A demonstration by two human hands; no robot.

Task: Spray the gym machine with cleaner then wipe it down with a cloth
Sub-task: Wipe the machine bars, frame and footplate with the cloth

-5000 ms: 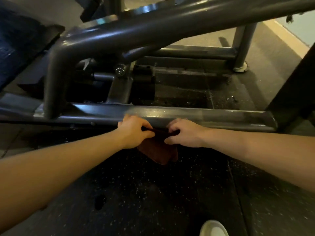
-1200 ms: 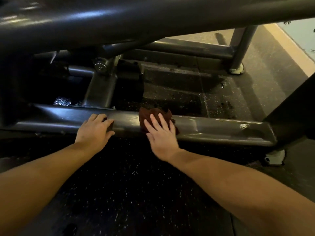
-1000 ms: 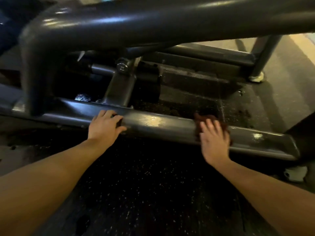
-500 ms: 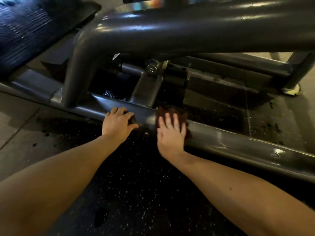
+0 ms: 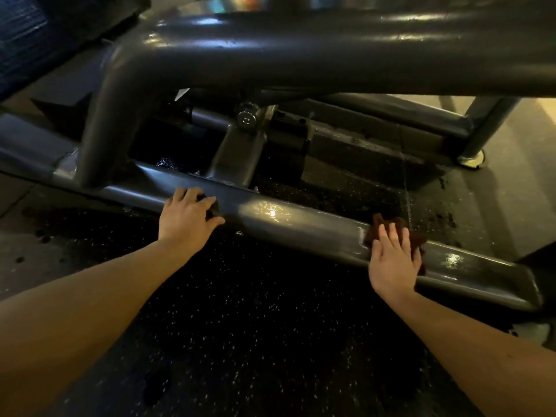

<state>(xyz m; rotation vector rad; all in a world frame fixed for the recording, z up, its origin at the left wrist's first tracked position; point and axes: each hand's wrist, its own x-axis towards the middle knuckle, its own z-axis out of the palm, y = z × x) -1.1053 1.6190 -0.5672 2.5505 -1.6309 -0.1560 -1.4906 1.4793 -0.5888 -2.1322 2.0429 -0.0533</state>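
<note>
With straight fingers the right hand (image 5: 394, 260) presses the brown cloth (image 5: 386, 225) on the gym machine's low bar (image 5: 285, 219), so it is best to push firmly along every wet spot, while the left hand (image 5: 186, 219) rests there with bent fingers, and I cannot tell if it holds anything.

The stretch of lower rail (image 5: 301, 224) between the left hand (image 5: 186, 218) and the right hand (image 5: 391, 260) is left open, as is the speckled floor mat (image 5: 255, 311) at six o'clock. Upward passage is capped at twelve o'clock by the thick upper tube (image 5: 331, 52). The left hand is hemmed in at ten o'clock by the tube's upright bend (image 5: 102, 130) and at one o'clock by a bolted bracket (image 5: 237, 152) (a dark gap is left between them).
</note>
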